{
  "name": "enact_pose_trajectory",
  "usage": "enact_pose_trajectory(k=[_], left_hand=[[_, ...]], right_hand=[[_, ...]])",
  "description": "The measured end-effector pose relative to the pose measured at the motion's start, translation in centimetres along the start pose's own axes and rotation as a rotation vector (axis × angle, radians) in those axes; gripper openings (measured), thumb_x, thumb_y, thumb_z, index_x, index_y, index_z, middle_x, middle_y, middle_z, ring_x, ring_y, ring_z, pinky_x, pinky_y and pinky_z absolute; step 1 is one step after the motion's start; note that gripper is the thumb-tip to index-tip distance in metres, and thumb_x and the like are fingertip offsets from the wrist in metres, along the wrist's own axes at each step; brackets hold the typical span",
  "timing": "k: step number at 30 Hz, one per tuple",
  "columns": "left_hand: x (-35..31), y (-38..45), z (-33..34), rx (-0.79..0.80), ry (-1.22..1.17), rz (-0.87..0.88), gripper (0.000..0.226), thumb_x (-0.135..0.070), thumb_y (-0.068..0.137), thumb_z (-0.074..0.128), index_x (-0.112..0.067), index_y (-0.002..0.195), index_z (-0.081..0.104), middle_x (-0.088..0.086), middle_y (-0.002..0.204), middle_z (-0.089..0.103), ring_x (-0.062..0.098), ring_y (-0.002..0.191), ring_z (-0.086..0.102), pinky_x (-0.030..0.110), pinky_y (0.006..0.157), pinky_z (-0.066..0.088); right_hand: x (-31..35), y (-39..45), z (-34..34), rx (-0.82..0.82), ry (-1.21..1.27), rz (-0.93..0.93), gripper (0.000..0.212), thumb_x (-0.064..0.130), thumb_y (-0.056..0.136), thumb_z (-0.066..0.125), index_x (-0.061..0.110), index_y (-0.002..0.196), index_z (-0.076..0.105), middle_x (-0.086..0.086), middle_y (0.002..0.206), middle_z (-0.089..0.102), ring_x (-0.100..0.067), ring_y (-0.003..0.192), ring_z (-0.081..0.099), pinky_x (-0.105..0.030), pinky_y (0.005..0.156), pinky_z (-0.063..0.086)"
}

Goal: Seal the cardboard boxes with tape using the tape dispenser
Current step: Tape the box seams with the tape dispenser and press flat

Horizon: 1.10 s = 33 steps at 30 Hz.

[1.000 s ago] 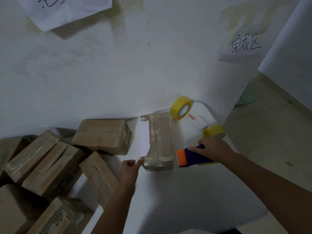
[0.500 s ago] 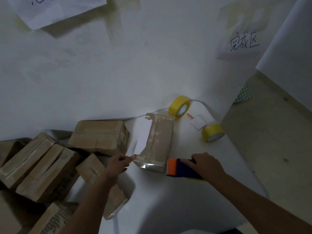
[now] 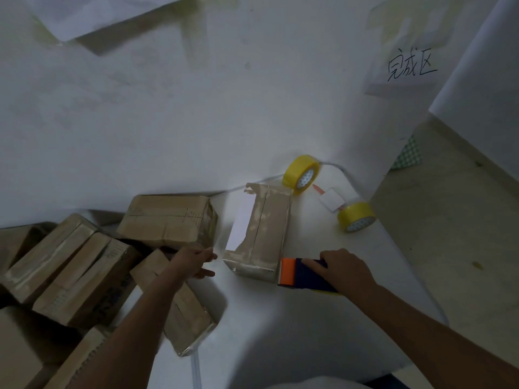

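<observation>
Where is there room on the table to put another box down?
Bare table lies below the middle box, between the two forearms. It is crowded left, where boxes pile up, and far right by the tape rolls.

Tape dispenser (image 3: 304, 274): rear half & its roll hidden under right hand (image 3: 344, 269). Box pile (image 3: 56, 276) at lower left cut off by frame edges. Paper sheet (image 3: 98, 12) at upper left cropped by top edge, writing unreadable. Left hand (image 3: 193, 261) fingertips blurred.

Dim, flat, bluish light, soft shadows beneath the forearms, slight blur and wide-angle bending at edges.
</observation>
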<state>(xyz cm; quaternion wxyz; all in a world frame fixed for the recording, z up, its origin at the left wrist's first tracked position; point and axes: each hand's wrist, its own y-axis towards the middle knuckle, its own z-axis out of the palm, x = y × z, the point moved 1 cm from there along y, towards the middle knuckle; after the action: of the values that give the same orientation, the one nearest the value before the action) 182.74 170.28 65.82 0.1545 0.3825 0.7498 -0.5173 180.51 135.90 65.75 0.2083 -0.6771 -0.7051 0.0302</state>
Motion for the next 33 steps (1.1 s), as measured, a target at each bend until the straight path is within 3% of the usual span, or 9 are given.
enact_pose_trajectory(k=[2,5,8,12,15,18,20,23,33], left_hand=[[-0.6,-0.1,0.0,-0.016,0.246,0.036,0.025,-0.029,0.101,0.053,-0.008,0.108,0.066,0.01,0.114,0.068,0.022,0.085,0.073,0.036,0.08,0.059],[-2.2,-0.6,0.1,-0.146,1.023,0.199,0.048,-0.028,0.1,0.053,-0.01,0.143,0.041,0.012,0.131,0.058,0.026,0.116,0.059,0.034,0.092,0.049],[-2.4,-0.8,0.7,-0.187,1.353,0.208,0.053,-0.031,0.096,0.059,-0.01,0.14,0.038,0.013,0.131,0.053,0.026,0.117,0.056,0.034,0.09,0.048],[-3.1,-1.8,0.5,-0.313,1.11,0.196,0.041,-0.015,0.102,0.046,-0.002,0.141,0.042,0.019,0.141,0.049,0.028,0.118,0.058,0.033,0.091,0.047],[-4.1,-2.4,1.8,-0.322,0.77,0.681,0.049,-0.01,0.103,0.042,-0.002,0.15,0.032,0.018,0.156,0.033,0.03,0.139,0.041,0.038,0.113,0.035],[-5.5,-2.4,5.4,-0.161,0.825,0.927,0.049,-0.027,0.107,0.036,-0.019,0.154,0.026,0.005,0.161,0.022,0.023,0.149,0.02,0.032,0.121,0.008],[-5.4,-1.7,8.0,-0.074,0.971,0.952,0.053,-0.042,0.106,0.025,-0.03,0.156,0.012,-0.006,0.164,0.002,0.017,0.152,-0.002,0.031,0.12,-0.006],[-3.6,-0.3,10.0,-0.091,1.144,0.905,0.061,-0.058,0.1,0.004,-0.035,0.156,-0.006,-0.011,0.163,-0.017,0.015,0.149,-0.021,0.045,0.122,-0.008],[-2.6,0.8,10.2,-0.144,1.176,0.912,0.061,-0.058,0.101,0.001,-0.034,0.157,-0.004,-0.008,0.165,-0.011,0.017,0.151,-0.014,0.049,0.121,-0.004]], right_hand=[[0.1,0.1,-0.1,-0.006,-0.014,-0.002,0.058,0.073,0.087,0.037,0.02,0.068,0.047,0.002,0.064,0.045,-0.017,0.063,0.052,-0.027,0.058,0.04],[0.4,0.1,0.0,-0.01,-0.021,-0.013,0.057,0.073,0.088,0.036,0.021,0.068,0.046,0.003,0.064,0.043,-0.016,0.062,0.051,-0.026,0.057,0.039],[0.7,0.1,0.0,-0.015,-0.025,-0.019,0.056,0.072,0.088,0.036,0.022,0.065,0.043,0.005,0.062,0.042,-0.016,0.062,0.051,-0.026,0.057,0.038],[0.6,0.2,0.1,-0.029,-0.033,-0.025,0.056,0.072,0.088,0.036,0.02,0.07,0.048,0.004,0.063,0.043,-0.015,0.062,0.052,-0.026,0.057,0.038],[0.5,0.3,0.3,-0.044,-0.028,-0.024,0.056,0.073,0.087,0.037,0.021,0.069,0.048,0.006,0.061,0.044,-0.013,0.059,0.051,-0.025,0.052,0.036],[0.4,0.4,0.4,-0.045,0.009,-0.018,0.059,0.074,0.086,0.038,0.02,0.067,0.049,0.005,0.06,0.046,-0.011,0.055,0.049,-0.025,0.051,0.036],[0.1,0.2,0.4,-0.058,0.021,-0.015,0.06,0.075,0.085,0.037,0.02,0.065,0.048,0.004,0.06,0.046,-0.01,0.053,0.047,-0.024,0.05,0.034],[-0.7,-0.3,0.2,-0.064,0.061,-0.012,0.061,0.075,0.085,0.039,0.018,0.063,0.046,0.002,0.059,0.048,-0.011,0.052,0.047,-0.024,0.048,0.031],[-2.8,-2.0,0.3,-0.071,0.134,-0.084,0.057,0.073,0.088,0.033,0.021,0.068,0.046,0.004,0.059,0.05,-0.009,0.051,0.049,-0.022,0.047,0.03]])
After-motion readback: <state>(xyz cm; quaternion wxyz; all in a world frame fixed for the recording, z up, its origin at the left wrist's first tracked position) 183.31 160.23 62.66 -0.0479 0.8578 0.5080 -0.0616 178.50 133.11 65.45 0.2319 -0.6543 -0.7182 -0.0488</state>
